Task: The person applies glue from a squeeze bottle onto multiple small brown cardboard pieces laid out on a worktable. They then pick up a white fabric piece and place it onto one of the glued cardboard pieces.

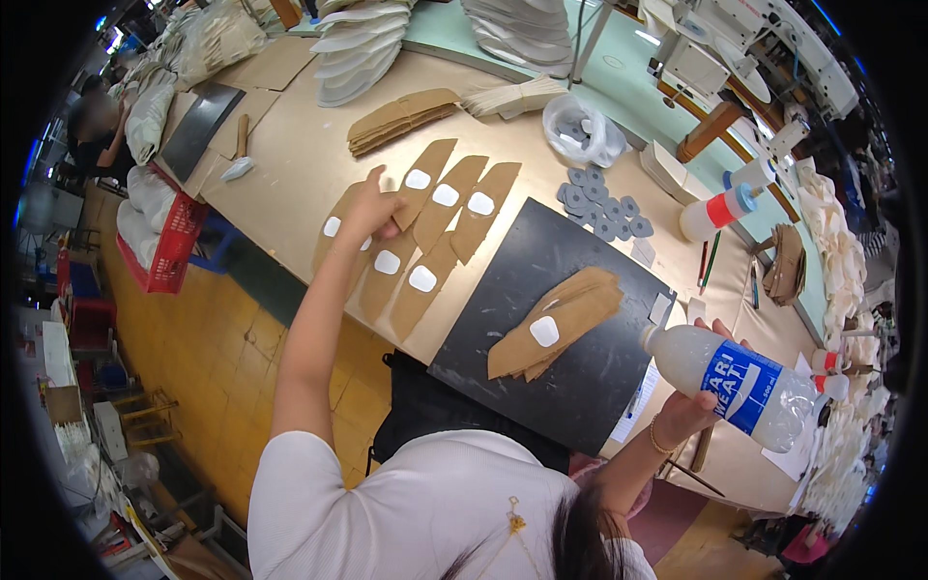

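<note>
Clear plastic bottle (778, 411), lower right of frame, wrapped by right hand's (684, 414) fingers: likely slick, squeezable; grip mid-body. Brown pieces (432, 220), left of centre: probably light, flexible; lift by edges. Left hand (373, 205) over them; pinch unclear.

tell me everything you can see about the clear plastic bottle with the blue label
The clear plastic bottle has a blue label with white printing and holds something cloudy and whitish. It is tipped on its side in the person's right hand, thumb on the near side, fingers on the far side. Its narrow neck points left, toward the flat black rectangular board. Whether it is capped is unclear.
</note>
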The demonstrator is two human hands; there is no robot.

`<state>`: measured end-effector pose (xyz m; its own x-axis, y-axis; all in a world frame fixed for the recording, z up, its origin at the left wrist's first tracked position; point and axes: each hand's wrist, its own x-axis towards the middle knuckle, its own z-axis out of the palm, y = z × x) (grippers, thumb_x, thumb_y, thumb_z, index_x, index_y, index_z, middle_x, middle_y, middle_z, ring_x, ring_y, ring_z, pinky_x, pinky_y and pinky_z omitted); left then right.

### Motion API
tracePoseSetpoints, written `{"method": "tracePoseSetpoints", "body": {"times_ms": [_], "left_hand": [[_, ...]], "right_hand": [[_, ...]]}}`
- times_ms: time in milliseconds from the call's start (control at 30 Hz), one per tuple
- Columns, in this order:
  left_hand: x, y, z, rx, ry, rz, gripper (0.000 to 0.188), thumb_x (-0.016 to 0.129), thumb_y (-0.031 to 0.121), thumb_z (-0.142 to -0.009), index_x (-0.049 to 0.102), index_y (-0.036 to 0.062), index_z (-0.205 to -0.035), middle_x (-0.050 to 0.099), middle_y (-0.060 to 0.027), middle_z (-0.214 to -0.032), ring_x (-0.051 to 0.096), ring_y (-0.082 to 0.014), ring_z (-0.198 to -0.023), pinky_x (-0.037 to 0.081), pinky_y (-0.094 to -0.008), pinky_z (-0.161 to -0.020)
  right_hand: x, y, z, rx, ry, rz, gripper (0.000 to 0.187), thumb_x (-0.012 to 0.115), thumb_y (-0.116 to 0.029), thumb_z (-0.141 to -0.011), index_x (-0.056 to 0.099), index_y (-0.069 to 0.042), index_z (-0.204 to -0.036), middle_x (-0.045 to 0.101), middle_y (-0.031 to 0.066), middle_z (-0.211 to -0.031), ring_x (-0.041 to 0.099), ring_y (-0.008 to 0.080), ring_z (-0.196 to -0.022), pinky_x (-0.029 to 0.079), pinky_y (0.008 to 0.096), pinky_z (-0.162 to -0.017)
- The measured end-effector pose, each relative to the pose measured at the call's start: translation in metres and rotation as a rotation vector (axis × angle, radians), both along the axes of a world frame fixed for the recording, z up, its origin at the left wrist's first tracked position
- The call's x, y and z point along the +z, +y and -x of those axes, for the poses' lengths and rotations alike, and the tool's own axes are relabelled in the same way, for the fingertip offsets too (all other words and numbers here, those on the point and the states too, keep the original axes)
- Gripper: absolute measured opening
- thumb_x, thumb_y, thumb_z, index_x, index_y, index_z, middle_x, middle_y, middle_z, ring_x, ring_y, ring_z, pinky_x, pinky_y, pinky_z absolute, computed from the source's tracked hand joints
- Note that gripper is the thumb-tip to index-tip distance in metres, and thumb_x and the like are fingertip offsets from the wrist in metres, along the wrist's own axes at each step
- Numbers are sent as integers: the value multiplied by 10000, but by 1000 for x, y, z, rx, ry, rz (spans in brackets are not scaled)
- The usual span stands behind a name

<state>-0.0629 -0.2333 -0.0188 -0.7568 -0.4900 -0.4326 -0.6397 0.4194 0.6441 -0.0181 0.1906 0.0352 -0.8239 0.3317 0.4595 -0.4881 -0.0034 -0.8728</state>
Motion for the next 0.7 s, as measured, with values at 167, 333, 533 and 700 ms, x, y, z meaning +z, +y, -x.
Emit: {"method": "tracePoseSetpoints", "body": {"times_ms": [167,333,533,700], "left_hand": [[-4,17,-16,-188,293,672,578,635,163,-802,378,36,-1303,589,-229,-1008,578,-350,-927,468,-410,-795],[-4,120,-32,-675,407,91,403,666,210,-787,547,23,-1123,559,-172,-1009,550,-341,-912,454,-397,-785],[0,187,-66,-722,388,17,483,711,269,-751,537,21,-1128,531,-132,-945,541,-305,-887,449,-372,-798],[-6,191,-96,-671,429,177,434,718,238,-750,573,-3,-1082,535,-123,-939,541,-284,-856,455,-362,-763]], "right_hand": [[-2,0,-1,69,22,44,961,793,-535,-578,357,-40,-1277,576,251,-1104,604,373,-972,501,482,-858],[4,-10,1,71,15,21,947,756,-568,-613,335,-17,-1257,571,267,-1091,611,381,-955,510,492,-841],[5,5,-8,36,-4,-74,961,724,-629,-612,337,-19,-1247,577,250,-1085,620,379,-943,531,480,-815],[3,2,-11,2,-47,-26,954,713,-630,-628,340,-13,-1253,571,253,-1090,615,388,-945,528,481,-818]]}}
